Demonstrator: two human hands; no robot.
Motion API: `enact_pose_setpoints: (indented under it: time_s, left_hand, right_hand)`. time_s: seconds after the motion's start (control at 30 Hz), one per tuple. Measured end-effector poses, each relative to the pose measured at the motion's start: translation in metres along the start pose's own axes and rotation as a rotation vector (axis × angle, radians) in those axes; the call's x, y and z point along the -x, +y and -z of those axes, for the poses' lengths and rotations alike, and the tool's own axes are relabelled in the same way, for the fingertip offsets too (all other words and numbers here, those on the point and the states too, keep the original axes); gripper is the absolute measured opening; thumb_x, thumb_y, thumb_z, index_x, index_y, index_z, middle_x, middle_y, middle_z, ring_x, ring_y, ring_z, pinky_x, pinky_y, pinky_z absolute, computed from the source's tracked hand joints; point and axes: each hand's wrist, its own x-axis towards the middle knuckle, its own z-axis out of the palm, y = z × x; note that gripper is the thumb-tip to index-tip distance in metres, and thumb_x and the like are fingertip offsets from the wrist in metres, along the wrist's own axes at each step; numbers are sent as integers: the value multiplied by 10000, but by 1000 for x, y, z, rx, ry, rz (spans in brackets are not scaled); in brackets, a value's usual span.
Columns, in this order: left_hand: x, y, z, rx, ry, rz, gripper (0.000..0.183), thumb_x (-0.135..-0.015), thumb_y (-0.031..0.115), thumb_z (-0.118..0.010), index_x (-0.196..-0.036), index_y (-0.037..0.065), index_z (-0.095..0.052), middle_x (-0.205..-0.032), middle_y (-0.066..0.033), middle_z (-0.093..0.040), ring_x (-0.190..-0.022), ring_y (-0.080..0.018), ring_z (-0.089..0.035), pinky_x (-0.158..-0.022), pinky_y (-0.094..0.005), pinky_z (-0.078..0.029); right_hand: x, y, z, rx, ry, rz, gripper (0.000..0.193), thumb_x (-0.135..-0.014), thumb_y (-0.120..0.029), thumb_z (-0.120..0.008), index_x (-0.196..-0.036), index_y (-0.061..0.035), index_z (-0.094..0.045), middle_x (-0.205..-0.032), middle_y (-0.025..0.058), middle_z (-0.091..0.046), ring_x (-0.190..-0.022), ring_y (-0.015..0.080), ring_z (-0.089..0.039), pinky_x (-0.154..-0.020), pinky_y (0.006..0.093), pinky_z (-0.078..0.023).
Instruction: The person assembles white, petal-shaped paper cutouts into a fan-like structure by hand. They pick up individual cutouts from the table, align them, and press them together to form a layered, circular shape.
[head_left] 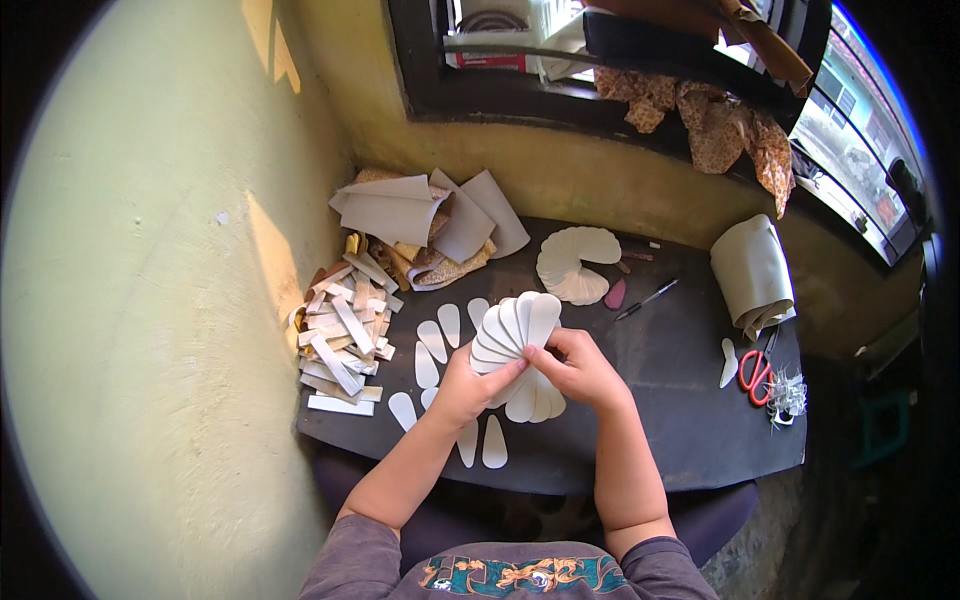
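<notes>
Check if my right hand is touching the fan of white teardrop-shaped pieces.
Touching: the head view shows the right hand with its thumb tip against the narrow lower end of the fan of white teardrop-shaped pieces.

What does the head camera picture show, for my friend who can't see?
A person's left hand and right hand hold a fan of white teardrop pieces over a dark table. Pale strips are piled at left; red-handled scissors lie at right.
</notes>
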Motion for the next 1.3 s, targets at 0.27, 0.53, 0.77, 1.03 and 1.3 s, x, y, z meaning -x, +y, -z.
enact_pose_setpoints:
  time_s: [0.27, 0.53, 0.77, 1.03, 1.3]
  left_hand:
    - [10, 14, -16, 24, 26, -88, 425, -757, 113, -687, -1127, 11, -504, -1033, -55, -580, -935, -128, -558, -834, -265, -440]
    - [3, 32, -39, 161, -113, -40, 465, -771, 148, -683, -1169, 16, -481, -1098, -72, -564, -1021, -163, -541, -883, -316, -431]
    - [-35, 36, -60, 238, -378, 111, 507, -857, 307, -573, -1262, 94, -353, -1146, -64, -519, -1039, -157, -523, -834, -308, -448]
    - [-179, -6, -35, -755, -72, -137, 501, -813, 257, -563, -1237, 41, -405, -1228, -154, -484, -1097, -249, -491, -895, -351, -407]
    - [-236, -4, -43, -1074, -250, -180, 686, -697, 178, -612, -1316, 34, -354, -1304, -201, -414, -1220, -317, -390, -1023, -343, -296]
  right_hand:
    - [2, 13, -2, -456, 6, 128, 333, -857, -256, -570, -1026, 31, -581, -816, 61, -617, -718, 105, -539, -652, 255, -449]
    - [22, -9, 47, -288, -100, 113, 265, -837, -184, -598, -1011, 16, -592, -806, 1, -599, -724, 56, -526, -636, 215, -435]
    - [48, -8, 91, -644, 230, 197, 209, -830, -144, -598, -995, -17, -599, -850, 2, -611, -736, 59, -530, -638, 206, -411]
    - [38, 75, 122, -885, 659, 101, 212, -770, -111, -648, -963, -44, -589, -876, 23, -612, -744, 106, -555, -626, 234, -418]
    - [43, 79, 127, -952, 722, 40, 289, -777, -106, -622, -1048, -75, -527, -944, 16, -582, -800, 130, -558, -647, 271, -407]
